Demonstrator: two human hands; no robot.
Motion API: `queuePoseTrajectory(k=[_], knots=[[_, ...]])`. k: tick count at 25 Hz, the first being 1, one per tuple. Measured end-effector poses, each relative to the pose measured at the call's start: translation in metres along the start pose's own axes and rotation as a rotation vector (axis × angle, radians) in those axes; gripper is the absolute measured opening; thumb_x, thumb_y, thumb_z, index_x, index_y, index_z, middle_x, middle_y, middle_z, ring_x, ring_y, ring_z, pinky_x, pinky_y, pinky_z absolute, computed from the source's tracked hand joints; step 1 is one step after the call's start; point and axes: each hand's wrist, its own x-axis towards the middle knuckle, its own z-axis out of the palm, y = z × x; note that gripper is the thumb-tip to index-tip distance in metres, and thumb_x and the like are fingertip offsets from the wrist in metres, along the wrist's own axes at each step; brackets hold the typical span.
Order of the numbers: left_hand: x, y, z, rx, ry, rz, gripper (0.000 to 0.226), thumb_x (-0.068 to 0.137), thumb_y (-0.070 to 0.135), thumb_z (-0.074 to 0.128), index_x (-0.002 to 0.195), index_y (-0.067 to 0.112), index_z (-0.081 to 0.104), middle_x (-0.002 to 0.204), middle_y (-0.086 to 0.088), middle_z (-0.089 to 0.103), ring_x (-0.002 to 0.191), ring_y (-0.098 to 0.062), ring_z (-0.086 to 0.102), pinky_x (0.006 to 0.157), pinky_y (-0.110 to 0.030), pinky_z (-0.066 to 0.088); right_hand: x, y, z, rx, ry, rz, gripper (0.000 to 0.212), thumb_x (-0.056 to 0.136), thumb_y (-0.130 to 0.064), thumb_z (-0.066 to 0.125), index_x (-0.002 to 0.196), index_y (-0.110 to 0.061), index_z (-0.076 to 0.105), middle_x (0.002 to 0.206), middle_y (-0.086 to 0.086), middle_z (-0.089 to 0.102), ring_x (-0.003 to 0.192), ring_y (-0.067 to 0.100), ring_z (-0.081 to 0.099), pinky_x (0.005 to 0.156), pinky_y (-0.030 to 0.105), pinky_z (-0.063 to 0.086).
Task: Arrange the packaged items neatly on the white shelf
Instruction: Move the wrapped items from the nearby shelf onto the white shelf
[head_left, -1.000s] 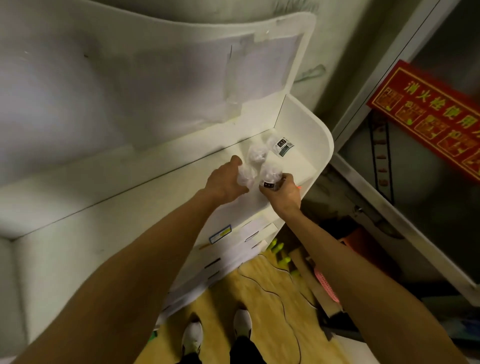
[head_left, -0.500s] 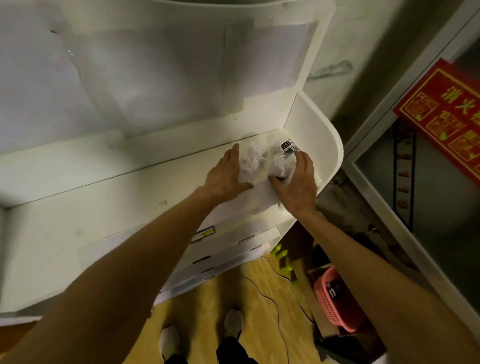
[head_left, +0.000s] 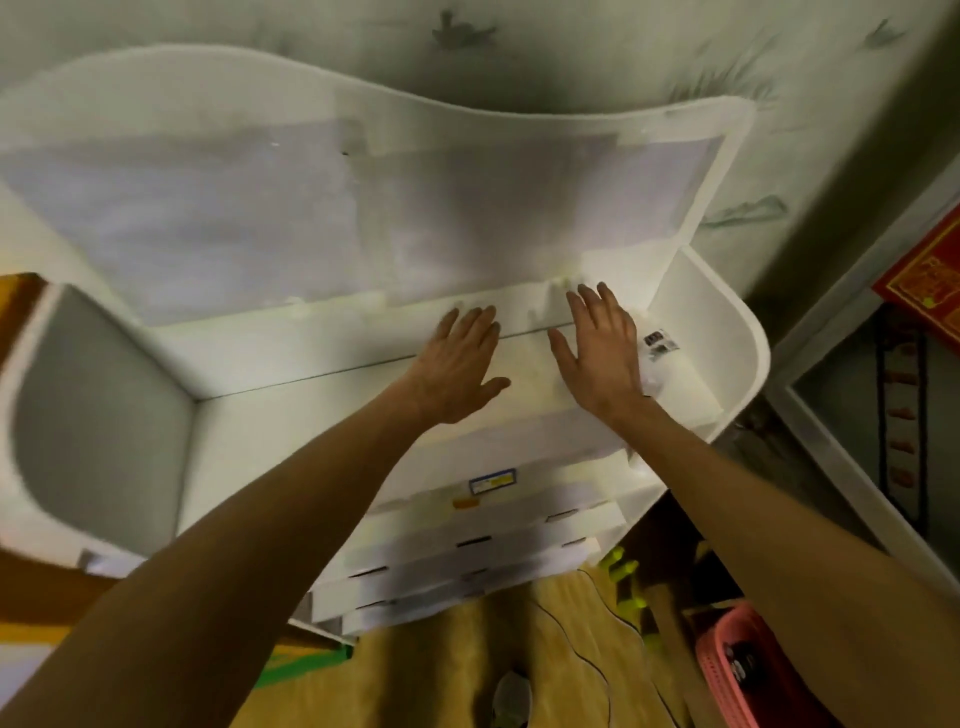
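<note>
Both hands let go since half a second back; left hand (head_left: 457, 364) and right hand (head_left: 597, 358) were spread flat, empty, over the white shelf (head_left: 311, 410), packaged items (head_left: 657, 345) beside the right.

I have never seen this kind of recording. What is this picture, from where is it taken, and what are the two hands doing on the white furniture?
No machine is here: a person works with bare hands. The camera sits on the person's head and looks forward and down, so both arms reach away from you and the floor shows below.

The white shelf stands against a wall. The left hand and the right hand are spread flat over its surface, fingers straight, and neither holds anything. Beside the right hand, near the shelf's right end, lies a clear packaged item with a small black-and-white label; the blur hides how many packets are there.

Below the shelf are white drawer fronts. On the floor at the right stands a pink basket.
</note>
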Motion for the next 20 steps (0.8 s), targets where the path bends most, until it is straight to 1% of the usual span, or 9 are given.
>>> queuePoseTrajectory(k=[2,3,6,9,12,13,15,17,20], knots=[[-0.029,-0.023,-0.014,0.087,0.031,0.017,0.077,0.1,0.06,0.028,0.156,0.007,0.022,0.164,-0.014,0.016,0.152,-0.03,0.011,0.125,-0.046,0.001,0.004,-0.037,0.005,0.046,-0.003,-0.022,0.055,0.106,-0.045,0.036,0.15,-0.013,0.04,0.158,0.007,0.038,0.151,0.026,0.022,0.12,0.046,0.021],[-0.052,-0.041,-0.021,0.138,0.041,-0.018,0.075,0.1,0.06,0.027,0.155,0.008,0.025,0.163,-0.013,0.021,0.152,-0.029,0.013,0.124,-0.046,-0.001,0.006,-0.067,0.007,0.073,-0.005,-0.05,0.053,0.106,-0.045,0.037,0.148,-0.013,0.044,0.155,0.007,0.042,0.15,0.026,0.026,0.119,0.046,0.024],[-0.122,-0.101,-0.045,0.237,0.068,-0.201,0.073,0.1,0.061,0.018,0.152,0.012,0.034,0.159,-0.012,0.03,0.151,-0.03,0.016,0.123,-0.051,-0.007,0.008,-0.165,0.006,0.171,0.045,-0.148,0.044,0.104,-0.039,0.043,0.135,-0.012,0.058,0.143,0.007,0.056,0.141,0.028,0.041,0.113,0.044,0.034],[-0.199,-0.165,-0.065,0.296,0.09,-0.329,0.073,0.099,0.061,0.016,0.149,0.013,0.037,0.155,-0.013,0.037,0.149,-0.03,0.023,0.122,-0.055,-0.006,0.002,-0.267,-0.004,0.285,0.152,-0.252,0.04,0.1,-0.035,0.049,0.129,-0.01,0.062,0.134,0.008,0.062,0.131,0.029,0.05,0.107,0.043,0.04],[-0.284,-0.226,-0.08,0.33,0.136,-0.388,0.07,0.099,0.058,0.02,0.144,0.011,0.045,0.145,-0.014,0.048,0.141,-0.032,0.036,0.122,-0.055,0.006,-0.015,-0.365,-0.012,0.352,0.18,-0.346,0.043,0.101,-0.036,0.05,0.138,-0.014,0.056,0.143,0.006,0.056,0.139,0.027,0.043,0.11,0.042,0.034],[-0.315,-0.246,-0.079,0.316,0.141,-0.428,0.07,0.099,0.059,0.019,0.145,0.011,0.044,0.146,-0.014,0.048,0.141,-0.032,0.036,0.122,-0.054,0.006,-0.023,-0.398,-0.012,0.373,0.162,-0.38,0.046,0.102,-0.038,0.049,0.141,-0.015,0.053,0.148,0.005,0.052,0.143,0.027,0.038,0.113,0.042,0.031],[-0.38,-0.28,-0.071,0.275,0.121,-0.535,0.074,0.099,0.062,0.013,0.149,0.014,0.038,0.152,-0.013,0.042,0.144,-0.031,0.031,0.122,-0.053,0.004,-0.041,-0.468,-0.011,0.377,0.091,-0.461,0.054,0.102,-0.045,0.043,0.148,-0.017,0.045,0.155,0.005,0.043,0.149,0.026,0.028,0.117,0.045,0.026],[-0.443,-0.304,-0.058,0.272,0.079,-0.631,0.076,0.098,0.063,0.008,0.151,0.016,0.034,0.156,-0.012,0.036,0.146,-0.031,0.028,0.122,-0.053,0.007,-0.063,-0.529,-0.008,0.345,0.008,-0.53,0.059,0.102,-0.05,0.041,0.151,-0.016,0.039,0.159,0.006,0.036,0.151,0.027,0.021,0.12,0.048,0.021],[-0.521,-0.333,-0.038,0.306,-0.004,-0.745,0.076,0.097,0.063,0.012,0.154,0.014,0.027,0.159,-0.011,0.03,0.146,-0.03,0.026,0.121,-0.051,0.01,-0.089,-0.6,0.002,0.296,-0.152,-0.586,0.065,0.101,-0.052,0.042,0.154,-0.016,0.033,0.163,0.008,0.026,0.153,0.028,0.011,0.122,0.046,0.014]])
